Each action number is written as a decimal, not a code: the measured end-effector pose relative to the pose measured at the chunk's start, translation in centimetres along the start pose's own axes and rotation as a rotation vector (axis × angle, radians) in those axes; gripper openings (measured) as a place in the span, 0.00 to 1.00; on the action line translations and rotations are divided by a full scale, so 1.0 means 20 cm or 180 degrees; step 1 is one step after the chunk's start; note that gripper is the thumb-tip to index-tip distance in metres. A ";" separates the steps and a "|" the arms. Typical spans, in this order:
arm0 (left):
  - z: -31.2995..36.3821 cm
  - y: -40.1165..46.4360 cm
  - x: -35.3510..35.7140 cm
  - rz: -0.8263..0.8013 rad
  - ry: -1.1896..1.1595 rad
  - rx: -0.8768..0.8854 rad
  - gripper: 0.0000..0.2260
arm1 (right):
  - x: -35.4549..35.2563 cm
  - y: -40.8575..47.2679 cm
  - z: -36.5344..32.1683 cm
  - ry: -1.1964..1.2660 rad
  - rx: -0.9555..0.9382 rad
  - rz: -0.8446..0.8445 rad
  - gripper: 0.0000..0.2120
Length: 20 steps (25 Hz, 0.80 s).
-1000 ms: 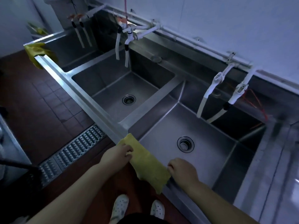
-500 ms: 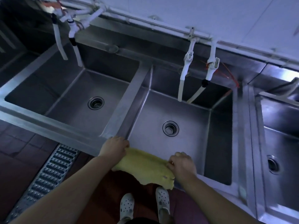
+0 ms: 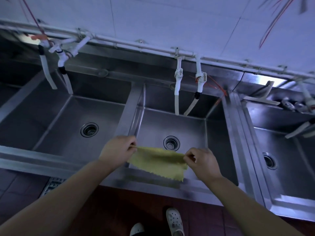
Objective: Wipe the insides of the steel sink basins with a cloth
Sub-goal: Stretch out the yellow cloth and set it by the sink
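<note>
1. Your left hand point(image 3: 117, 149) pinches the left top corner of the yellow cloth point(image 3: 157, 161), its fingers curled round the edge.
2. Your right hand point(image 3: 202, 163) pinches the right top corner of the same cloth between thumb and curled fingers.
3. The cloth is stretched flat between your two hands; its lower, zigzag-cut edge hangs free. It is held in the air above the near part of the middle basin point(image 3: 185, 132), with its lower part over the front rim point(image 3: 153, 185) of the sink.
4. The middle basin shows a round drain point(image 3: 171, 142) just beyond the top edge of the cloth. Two white taps with hoses point(image 3: 177, 92) hang over its back wall.
5. The left basin point(image 3: 59, 120) lies beyond a steel divider point(image 3: 129, 106) and has its own drain point(image 3: 89, 129); two more hoses point(image 3: 51, 72) hang at its far left corner.
6. The right basin point(image 3: 281, 150) stands past a double steel ridge, with a drain point(image 3: 269, 160) in its floor.
7. A white pipe point(image 3: 136, 46) runs along the tiled wall point(image 3: 170, 19) above all the basins.
8. Your white perforated shoes point(image 3: 173, 222) stand on the dark red floor point(image 3: 102, 210); a floor grate point(image 3: 52, 184) shows at the lower left.
</note>
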<state>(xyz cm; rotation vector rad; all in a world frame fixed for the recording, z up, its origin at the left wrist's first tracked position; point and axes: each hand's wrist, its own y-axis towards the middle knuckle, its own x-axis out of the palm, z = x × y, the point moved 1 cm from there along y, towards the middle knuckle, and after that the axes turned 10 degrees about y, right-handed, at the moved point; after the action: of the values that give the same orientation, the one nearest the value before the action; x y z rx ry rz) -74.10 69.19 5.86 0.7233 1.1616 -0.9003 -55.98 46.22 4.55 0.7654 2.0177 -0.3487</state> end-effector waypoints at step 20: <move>-0.05 -0.43 0.30 -0.1023 0.0261 0.1155 0.07 | 0.35 -0.44 0.08 -0.0435 -0.0999 -0.1151 0.12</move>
<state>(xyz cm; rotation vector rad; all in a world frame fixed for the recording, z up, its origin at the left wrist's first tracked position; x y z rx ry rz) -81.28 64.82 -0.41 0.8859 1.2215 -1.3859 -63.30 41.23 -2.69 0.1763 2.0127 -0.2712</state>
